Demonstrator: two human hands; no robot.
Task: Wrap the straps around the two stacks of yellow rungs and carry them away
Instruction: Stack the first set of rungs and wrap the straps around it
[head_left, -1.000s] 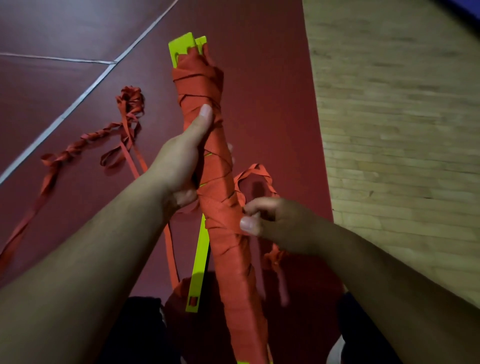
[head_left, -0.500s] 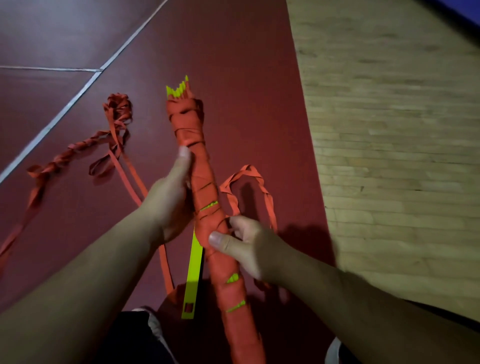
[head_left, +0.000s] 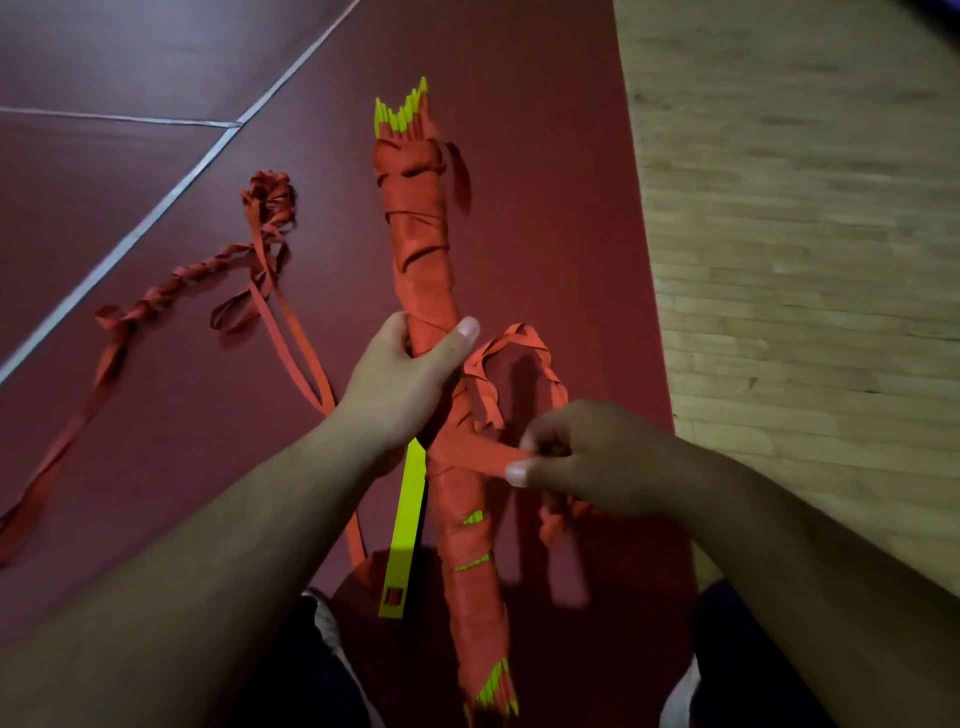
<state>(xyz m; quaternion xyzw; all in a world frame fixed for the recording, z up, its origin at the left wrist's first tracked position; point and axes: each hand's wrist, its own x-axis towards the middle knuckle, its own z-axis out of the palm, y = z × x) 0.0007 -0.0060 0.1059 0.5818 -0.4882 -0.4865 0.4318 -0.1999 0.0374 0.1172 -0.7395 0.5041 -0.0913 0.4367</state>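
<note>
Rung stack (head_left: 423, 270) in left hand (head_left: 400, 384)

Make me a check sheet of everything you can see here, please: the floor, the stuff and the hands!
Surface: dark red floor mat with thin white lines.
Job's things: long bundle of flat yellow rungs wrapped in orange fabric strap, with yellow tips poking out at both ends; one bare flat yellow rung beside it; twisted loose orange strap lying on the mat to the left.
Clutter: nothing seen.
Grips: left hand holds the bundle's middle; right hand pinches the strap's free end lower down.
Cables: nothing seen.
Surroundings: pale wooden plank floor along the mat's right edge.
</note>
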